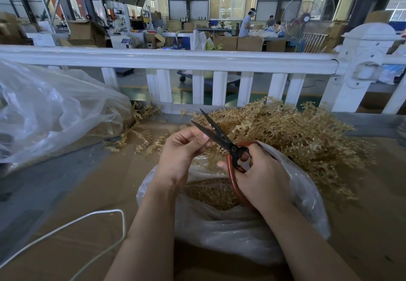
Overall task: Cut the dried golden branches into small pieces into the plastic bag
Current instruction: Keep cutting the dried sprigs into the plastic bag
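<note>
A head-worn camera looks down at two bare hands working over a cardboard-covered desk [87,192]. The right hand [261,179] has its fingers curled through the red loop handles of a pair of black-bladed scissors [216,136]; the blades stand parted in a narrow V, their tips pointing toward eleven o'clock. The left hand [182,149], at nine o'clock from the scissors' pivot, has its fingers curled with thumb and fingertips pinched beside the lower blade; it probably holds a thin sprig [211,145], but the piece is too small to make out clearly. Directly beneath both hands, at six o'clock, sits the open clear plastic bag [241,232], already holding a layer of cut golden bits. The large heap of uncut dried golden branches [296,135] lies at two o'clock, just beyond the right hand and touching the bag's far rim. A second, larger clear bag [55,109] rests at ten o'clock, and a white cord [66,225] loops at seven o'clock.
</note>
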A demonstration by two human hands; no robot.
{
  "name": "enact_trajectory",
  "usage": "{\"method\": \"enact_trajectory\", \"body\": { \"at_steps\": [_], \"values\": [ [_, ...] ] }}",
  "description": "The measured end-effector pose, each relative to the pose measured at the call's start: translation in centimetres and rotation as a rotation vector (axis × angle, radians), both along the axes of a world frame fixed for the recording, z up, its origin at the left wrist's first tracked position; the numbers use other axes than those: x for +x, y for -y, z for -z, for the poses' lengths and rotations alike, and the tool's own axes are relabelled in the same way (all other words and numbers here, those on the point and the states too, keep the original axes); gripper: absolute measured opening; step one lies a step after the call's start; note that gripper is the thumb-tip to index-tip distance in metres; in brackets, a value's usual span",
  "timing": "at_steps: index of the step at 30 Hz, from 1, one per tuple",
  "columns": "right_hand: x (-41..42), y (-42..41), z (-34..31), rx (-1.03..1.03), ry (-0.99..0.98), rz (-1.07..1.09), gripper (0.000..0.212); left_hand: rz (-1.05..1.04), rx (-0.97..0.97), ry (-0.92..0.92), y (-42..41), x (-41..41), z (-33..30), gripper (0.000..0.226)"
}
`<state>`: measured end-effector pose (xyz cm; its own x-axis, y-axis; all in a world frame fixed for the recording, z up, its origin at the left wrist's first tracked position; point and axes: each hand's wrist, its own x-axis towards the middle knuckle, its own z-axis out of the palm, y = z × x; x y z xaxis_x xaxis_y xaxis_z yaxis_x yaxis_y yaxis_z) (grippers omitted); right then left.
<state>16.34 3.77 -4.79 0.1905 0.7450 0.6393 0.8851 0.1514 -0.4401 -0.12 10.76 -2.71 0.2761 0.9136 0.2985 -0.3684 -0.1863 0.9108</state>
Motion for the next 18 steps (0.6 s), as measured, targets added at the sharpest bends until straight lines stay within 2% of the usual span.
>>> {"method": "enact_trajectory", "body": {
  "at_steps": [18],
  "values": [
    [-0.29,0.5,-0.56,0.034,0.038,0.039,0.053,0.04,-0.016,0.004,0.35,0.1,-0.34,0.012]
  ]
}}
